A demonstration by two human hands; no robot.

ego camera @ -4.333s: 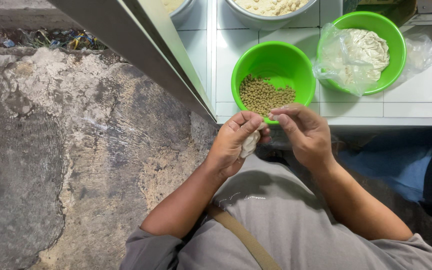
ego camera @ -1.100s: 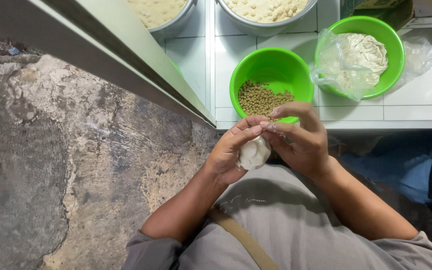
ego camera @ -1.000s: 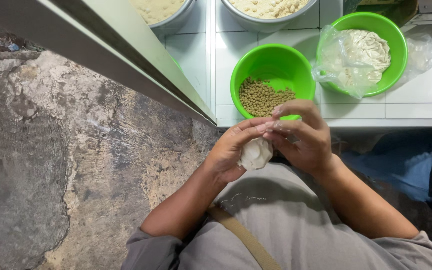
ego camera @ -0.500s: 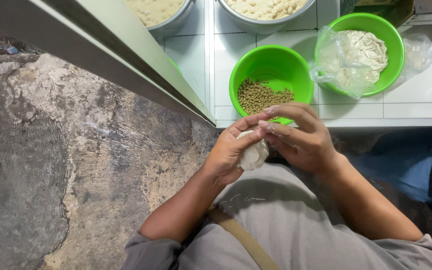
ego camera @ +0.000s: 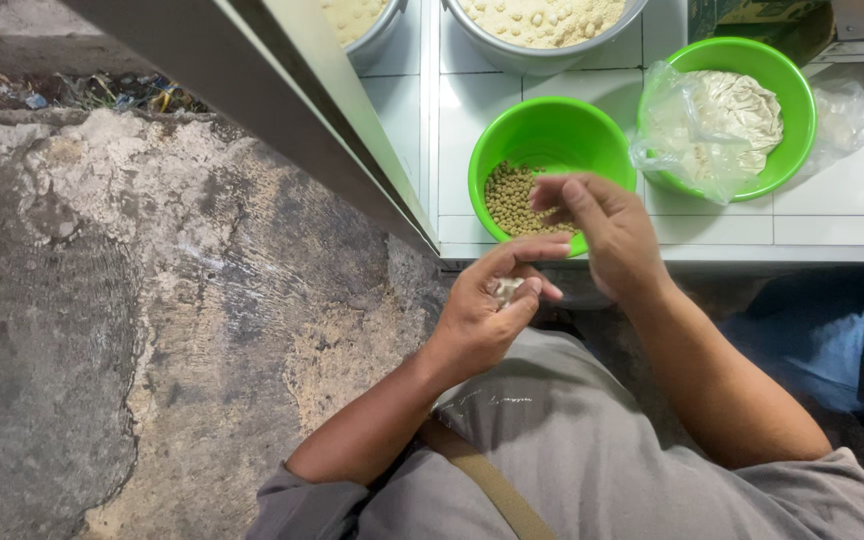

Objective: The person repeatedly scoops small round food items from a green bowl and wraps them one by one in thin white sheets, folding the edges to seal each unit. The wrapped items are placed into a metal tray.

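Left hand [ego camera: 482, 315] is curled shut around a small white lump of dough [ego camera: 505, 290], thumb and fingers [ego camera: 532, 250] pinching it; only a bit of the lump shows between them. The lump sits below the table [ego camera: 852, 200] edge, in front of the grey shirt [ego camera: 572, 440].

Right hand [ego camera: 607, 225] is just above and right of the left fingers, loosely open, fingertips [ego camera: 552, 190] bent over the near rim of the green bowl [ego camera: 550, 140]. Cannot tell if they pinch anything.

That green bowl holds small round olive-brown balls [ego camera: 512, 200], piled on its left side, directly under the right fingertips. Right of the right hand, a second green bowl [ego camera: 782, 90] holds a clear plastic bag [ego camera: 697, 130] of pale crumbly filling. Beyond the fingers, at the top edge, two metal bowls [ego camera: 552, 55] hold pale yellowish crumbs; both are partly cut off. Left of the left hand is rough concrete floor [ego camera: 152, 300].
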